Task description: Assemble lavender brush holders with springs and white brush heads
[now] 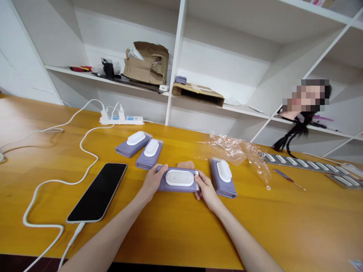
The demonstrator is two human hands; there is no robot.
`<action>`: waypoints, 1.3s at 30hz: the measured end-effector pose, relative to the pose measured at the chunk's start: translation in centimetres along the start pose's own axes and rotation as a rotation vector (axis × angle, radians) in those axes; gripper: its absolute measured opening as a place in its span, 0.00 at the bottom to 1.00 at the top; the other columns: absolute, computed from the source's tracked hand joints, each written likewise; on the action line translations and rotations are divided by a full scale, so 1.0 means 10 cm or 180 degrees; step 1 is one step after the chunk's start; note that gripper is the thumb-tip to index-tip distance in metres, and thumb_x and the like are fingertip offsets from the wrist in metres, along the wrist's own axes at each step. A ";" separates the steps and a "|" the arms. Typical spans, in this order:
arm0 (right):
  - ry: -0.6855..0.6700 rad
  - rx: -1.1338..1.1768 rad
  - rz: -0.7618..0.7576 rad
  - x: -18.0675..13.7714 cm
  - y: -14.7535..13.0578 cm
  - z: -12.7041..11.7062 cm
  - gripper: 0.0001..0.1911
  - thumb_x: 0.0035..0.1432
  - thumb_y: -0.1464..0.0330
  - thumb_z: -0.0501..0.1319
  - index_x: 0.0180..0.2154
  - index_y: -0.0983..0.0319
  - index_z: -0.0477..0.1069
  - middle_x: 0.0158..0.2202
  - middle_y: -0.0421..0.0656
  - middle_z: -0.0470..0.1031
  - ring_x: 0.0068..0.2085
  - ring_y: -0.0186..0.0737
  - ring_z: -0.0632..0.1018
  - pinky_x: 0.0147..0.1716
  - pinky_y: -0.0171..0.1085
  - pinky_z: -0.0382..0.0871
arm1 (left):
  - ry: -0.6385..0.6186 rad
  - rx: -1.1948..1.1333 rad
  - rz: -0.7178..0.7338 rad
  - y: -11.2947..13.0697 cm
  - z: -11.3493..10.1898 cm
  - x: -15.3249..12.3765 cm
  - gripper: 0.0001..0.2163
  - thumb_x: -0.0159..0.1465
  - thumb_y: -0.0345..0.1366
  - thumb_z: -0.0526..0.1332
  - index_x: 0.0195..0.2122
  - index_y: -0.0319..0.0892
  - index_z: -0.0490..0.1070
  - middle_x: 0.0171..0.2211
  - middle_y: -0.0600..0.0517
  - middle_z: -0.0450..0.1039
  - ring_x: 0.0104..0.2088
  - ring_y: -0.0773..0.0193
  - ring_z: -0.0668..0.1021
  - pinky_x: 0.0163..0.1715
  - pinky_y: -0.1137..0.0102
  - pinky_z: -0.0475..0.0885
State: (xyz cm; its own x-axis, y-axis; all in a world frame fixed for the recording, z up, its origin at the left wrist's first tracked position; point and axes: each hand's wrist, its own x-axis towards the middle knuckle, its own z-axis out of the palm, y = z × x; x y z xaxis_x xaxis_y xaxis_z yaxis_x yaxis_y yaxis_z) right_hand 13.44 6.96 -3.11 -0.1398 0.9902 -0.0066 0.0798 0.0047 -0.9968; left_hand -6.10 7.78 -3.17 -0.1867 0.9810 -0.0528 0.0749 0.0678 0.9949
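Observation:
A purple rectangular case with a white oval piece [179, 178] on its face lies lengthwise between my hands, over the table. My left hand [153, 182] is closed on its left end, the thumb on top. My right hand [206, 189] grips the right end, with thumb and fingers at a pale end strip; some fingertips are hidden underneath. Behind the case shows a small tan piece [186, 164]. Two similar purple cases [129, 148] [144, 161] rest to the left, close together. Another purple case [224, 186] lies right of my right hand.
At left lies a black-screened phone [98, 192] with a white cable. A power strip [121, 119] stands behind. Crumpled clear plastic [231, 149], a screwdriver [289, 179] and trays of white pieces [302, 163] lie right. Shelves hold cardboard boxes [147, 66] and a dark-braided head [304, 98].

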 end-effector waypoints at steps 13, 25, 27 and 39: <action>0.0325 -0.0260 -0.0117 0.09 0.09 -0.12 0.20 0.54 0.54 0.53 0.41 0.60 0.69 0.18 0.36 0.68 0.17 0.34 0.67 0.14 0.32 0.60 | -0.0016 0.0002 0.0069 -0.01 -0.01 0.02 0.14 0.54 0.49 0.56 0.26 0.42 0.68 0.28 0.55 0.71 0.34 0.62 0.70 0.36 0.71 0.62; 0.0588 -0.0464 -0.0788 0.15 0.10 -0.23 0.19 0.56 0.58 0.54 0.47 0.58 0.69 0.50 0.45 0.72 0.46 0.44 0.73 0.49 0.44 0.64 | -0.0166 -0.0047 0.0054 0.01 -0.01 0.00 0.14 0.53 0.48 0.56 0.26 0.42 0.69 0.28 0.56 0.71 0.33 0.63 0.70 0.34 0.71 0.62; 0.0579 -0.0437 -0.0782 0.14 0.10 -0.23 0.18 0.55 0.59 0.55 0.46 0.59 0.69 0.49 0.45 0.73 0.46 0.44 0.74 0.49 0.44 0.64 | -0.0171 -0.0070 0.0052 0.01 -0.01 0.01 0.14 0.54 0.48 0.56 0.26 0.42 0.69 0.28 0.55 0.71 0.32 0.63 0.70 0.34 0.71 0.62; 0.0063 -0.1306 -0.1204 0.30 0.05 -0.23 0.17 0.58 0.63 0.53 0.47 0.56 0.71 0.59 0.43 0.61 0.61 0.42 0.58 0.61 0.48 0.45 | -0.0386 0.0140 0.0131 0.02 -0.01 0.01 0.15 0.53 0.49 0.56 0.26 0.42 0.69 0.27 0.55 0.71 0.34 0.61 0.71 0.36 0.70 0.63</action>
State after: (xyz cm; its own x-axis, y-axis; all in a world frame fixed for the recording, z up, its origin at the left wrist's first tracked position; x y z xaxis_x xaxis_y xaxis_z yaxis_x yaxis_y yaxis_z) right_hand 15.38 10.22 -3.45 -0.2150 0.9113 0.3512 0.4058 0.4105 -0.8166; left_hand -6.15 7.85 -3.02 -0.0630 0.9977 -0.0248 0.1233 0.0324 0.9918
